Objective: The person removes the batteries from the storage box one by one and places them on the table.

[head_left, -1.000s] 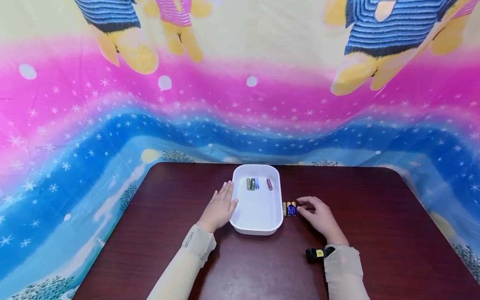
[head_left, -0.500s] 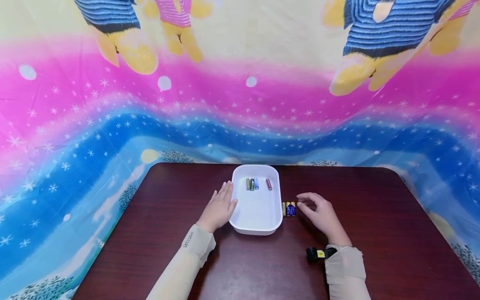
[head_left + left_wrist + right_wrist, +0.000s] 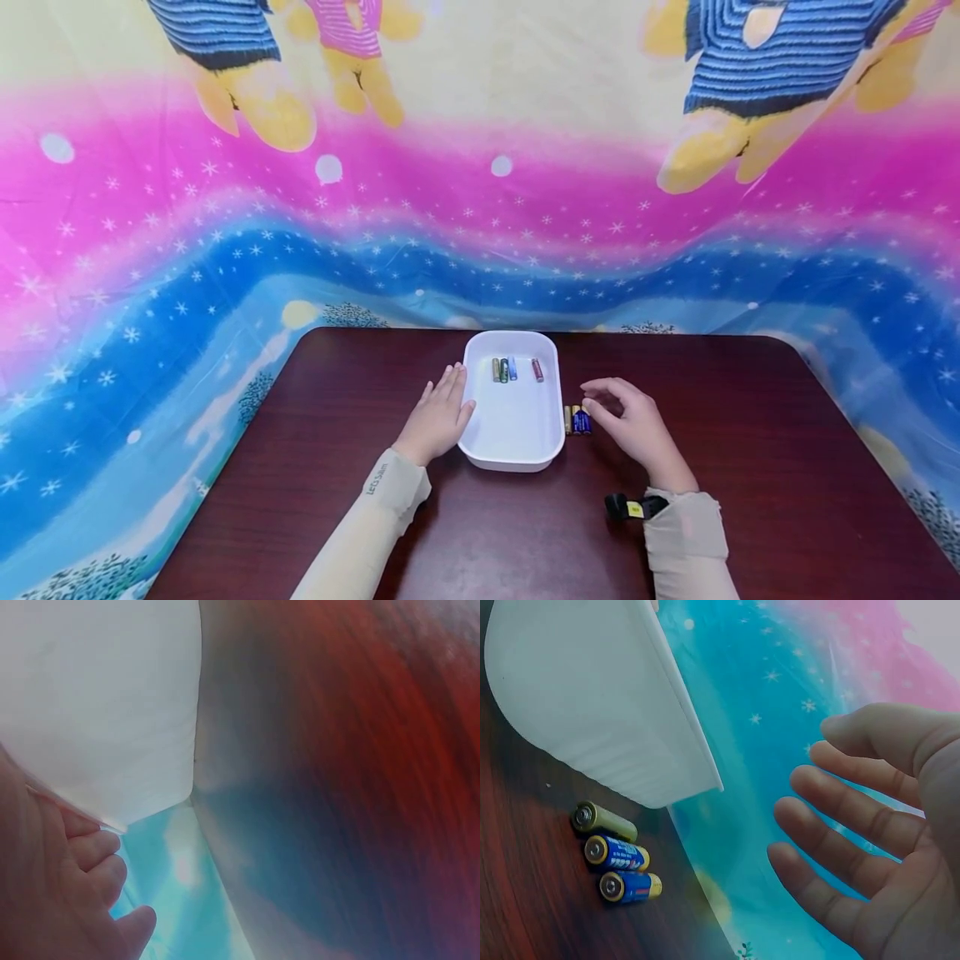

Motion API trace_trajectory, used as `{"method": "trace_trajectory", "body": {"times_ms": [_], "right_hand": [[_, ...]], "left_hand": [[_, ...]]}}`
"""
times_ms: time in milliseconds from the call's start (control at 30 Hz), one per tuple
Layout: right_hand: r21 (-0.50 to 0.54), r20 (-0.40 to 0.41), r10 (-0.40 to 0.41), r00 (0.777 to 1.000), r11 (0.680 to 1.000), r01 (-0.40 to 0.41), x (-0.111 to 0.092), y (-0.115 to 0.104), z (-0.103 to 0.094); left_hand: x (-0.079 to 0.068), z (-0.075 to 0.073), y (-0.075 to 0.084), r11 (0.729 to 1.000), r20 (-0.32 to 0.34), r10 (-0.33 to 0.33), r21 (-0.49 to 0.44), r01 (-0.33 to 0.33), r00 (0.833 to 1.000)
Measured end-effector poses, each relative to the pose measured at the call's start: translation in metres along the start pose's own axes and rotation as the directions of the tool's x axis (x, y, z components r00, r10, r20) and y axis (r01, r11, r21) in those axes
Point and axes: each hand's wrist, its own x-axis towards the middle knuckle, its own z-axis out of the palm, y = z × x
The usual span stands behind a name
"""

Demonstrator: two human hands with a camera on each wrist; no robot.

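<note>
Left arm (image 3: 363, 525) reaches forward and angles inward, left hand (image 3: 435, 417) pretty flat with its fingers (image 3: 448, 383) straight and close together. Right arm (image 3: 686, 542) angles inward too, and the right hand (image 3: 630, 421) is just loosely curved, thumb (image 3: 870, 736) kinda relaxed.

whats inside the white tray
Toward the far end of the white tray lie a tan battery, a green battery and a blue battery side by side, with a red battery apart to their right. What lies directly beneath them is covered.
</note>
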Motion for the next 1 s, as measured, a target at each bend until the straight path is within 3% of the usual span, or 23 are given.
{"method": "trace_trajectory", "body": {"times_ms": [333, 600, 1000], "right_hand": [[0.036, 0.004, 0.001, 1.000, 0.999, -0.001, 0.015, -0.014, 0.010], [0.093, 0.013, 0.066, 0.998, 0.993, -0.066, 0.027, -0.025, 0.016], [0.170, 0.006, 0.097, 0.995, 0.981, -0.096, 0.049, -0.037, 0.022]], "left_hand": [[-0.001, -0.004, 0.001, 1.000, 0.020, -0.016, 0.017, 0.016, 1.000], [-0.001, -0.004, 0.001, 0.999, 0.029, -0.018, 0.030, 0.017, 0.999], [0.000, -0.003, 0.002, 0.999, 0.034, -0.017, 0.036, 0.015, 0.999]]}}
